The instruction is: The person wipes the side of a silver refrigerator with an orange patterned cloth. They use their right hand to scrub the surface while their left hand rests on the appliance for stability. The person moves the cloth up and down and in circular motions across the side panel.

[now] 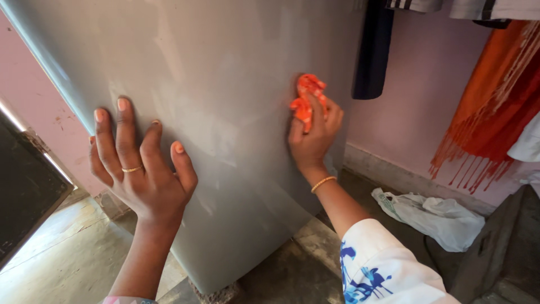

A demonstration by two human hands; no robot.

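Orange cloth (305, 100) pressed to grey panel (225, 112), far right.
Right hand (313, 134) closed on cloth, just below it; left hand (140, 169) spread flat, empty, nearer left.

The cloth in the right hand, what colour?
Orange cloth, bunched under the right hand; head view.

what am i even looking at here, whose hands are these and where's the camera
This is one picture from a camera worn on a person's head, looking down at their own two bare hands. The left hand lies flat, fingers spread, against a big grey panel, likely the side of an appliance. The right hand presses a crumpled orange cloth against the same panel. Nearby, a white plastic bag lies on the floor by the pink wall, and an orange fringed cloth hangs at the right.
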